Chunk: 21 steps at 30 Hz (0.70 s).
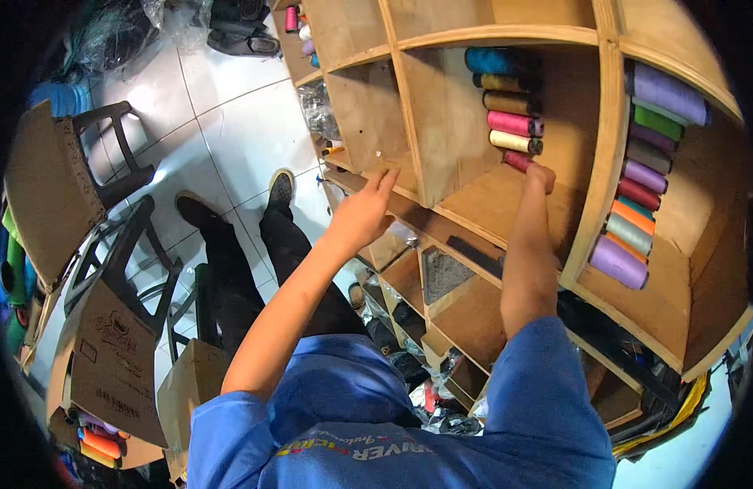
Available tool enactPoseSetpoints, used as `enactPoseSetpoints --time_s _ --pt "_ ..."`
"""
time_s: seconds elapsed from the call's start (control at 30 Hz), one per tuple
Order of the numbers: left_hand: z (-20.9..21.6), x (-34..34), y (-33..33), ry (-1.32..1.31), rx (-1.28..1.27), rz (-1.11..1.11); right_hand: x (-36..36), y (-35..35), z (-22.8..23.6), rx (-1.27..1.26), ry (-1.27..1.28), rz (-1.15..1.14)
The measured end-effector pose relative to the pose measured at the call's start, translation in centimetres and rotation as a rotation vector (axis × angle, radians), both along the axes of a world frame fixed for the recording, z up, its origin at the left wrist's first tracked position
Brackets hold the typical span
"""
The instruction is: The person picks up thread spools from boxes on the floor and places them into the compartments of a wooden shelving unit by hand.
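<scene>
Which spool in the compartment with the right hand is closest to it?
The dark red spool, last in the row beside the cream spool: the right hand is at its end, while the others lie farther off.

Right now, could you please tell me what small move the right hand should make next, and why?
I would perhaps line up the dark red spool with the cream spool beside it, since it looks set slightly rightward and the right hand is at it.
</scene>
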State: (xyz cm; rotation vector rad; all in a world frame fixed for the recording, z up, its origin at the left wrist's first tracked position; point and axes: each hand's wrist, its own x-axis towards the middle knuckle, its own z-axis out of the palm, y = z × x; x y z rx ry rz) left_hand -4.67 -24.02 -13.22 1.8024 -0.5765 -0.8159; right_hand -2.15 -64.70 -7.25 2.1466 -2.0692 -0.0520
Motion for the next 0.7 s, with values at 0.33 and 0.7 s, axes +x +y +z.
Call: enactPoseSetpoints --time_s 0.33,0.7 --pt "-3.0 0.1 2.5 0.023 0.080 0.116 -4.4 -13.3 -5.5 -0.078 -0.353 0.286" --pt "-2.8 0.4 2.8 -0.029 0.037 0.125 -3.8 -11.7 -1.6 -0.124 -0.293 -0.146"
